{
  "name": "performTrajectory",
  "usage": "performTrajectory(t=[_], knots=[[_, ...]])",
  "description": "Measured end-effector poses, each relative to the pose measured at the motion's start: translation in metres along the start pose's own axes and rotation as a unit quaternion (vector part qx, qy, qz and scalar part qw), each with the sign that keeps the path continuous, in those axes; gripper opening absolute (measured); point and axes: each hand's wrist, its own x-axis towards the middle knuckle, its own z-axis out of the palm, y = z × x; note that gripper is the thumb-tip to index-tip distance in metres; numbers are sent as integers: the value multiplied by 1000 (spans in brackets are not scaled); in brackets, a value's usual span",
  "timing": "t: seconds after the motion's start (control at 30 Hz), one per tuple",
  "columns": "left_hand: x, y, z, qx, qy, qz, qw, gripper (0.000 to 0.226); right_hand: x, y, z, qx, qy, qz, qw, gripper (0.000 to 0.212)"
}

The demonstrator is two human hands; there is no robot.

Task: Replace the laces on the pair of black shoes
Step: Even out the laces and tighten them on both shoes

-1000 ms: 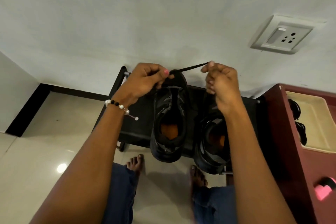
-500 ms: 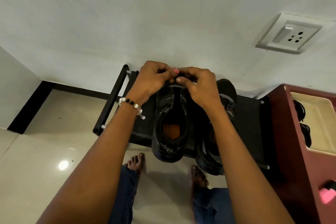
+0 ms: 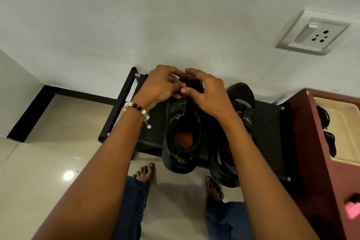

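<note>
Two black shoes stand on a low black rack (image 3: 151, 134), toes toward the wall. The left shoe (image 3: 171, 154) shows an orange insole. The right shoe (image 3: 242, 95) is partly hidden by my right forearm. Both hands meet at the front of the left shoe. My left hand (image 3: 161, 87), with a bead bracelet on the wrist, has its fingers curled and pinches the black lace near the front eyelets; the lace itself is mostly hidden. My right hand (image 3: 208, 97) curls over the toe and tongue of the left shoe, its thumb against my left fingertips.
A white wall rises right behind the rack, with a socket plate (image 3: 311, 33) at the upper right. A maroon cabinet (image 3: 311, 142) stands close on the right, and a pink object (image 3: 352, 208) lies on it. My bare feet (image 3: 146, 173) stand on the glossy floor tiles.
A second ago my right hand held the lace taut out to the right. It has since come back to the left shoe's toe, where both hands now work close together.
</note>
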Motion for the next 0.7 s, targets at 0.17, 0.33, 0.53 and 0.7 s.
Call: performTrajectory(t=[0.17, 0.33, 0.53, 0.7], knots=[[1, -1, 2, -55, 50, -20, 997, 10, 1, 11, 1, 105, 67, 63, 990, 15], [3, -5, 0, -64, 40, -24, 997, 7, 3, 26, -1, 115, 78, 102, 985, 5], [2, -1, 14, -36, 35, -28, 998, 23, 2, 15, 5, 90, 18, 41, 995, 25], [-1, -9, 16, 36, 68, -87, 993, 26, 3, 26, 5, 60, 30, 87, 994, 11]])
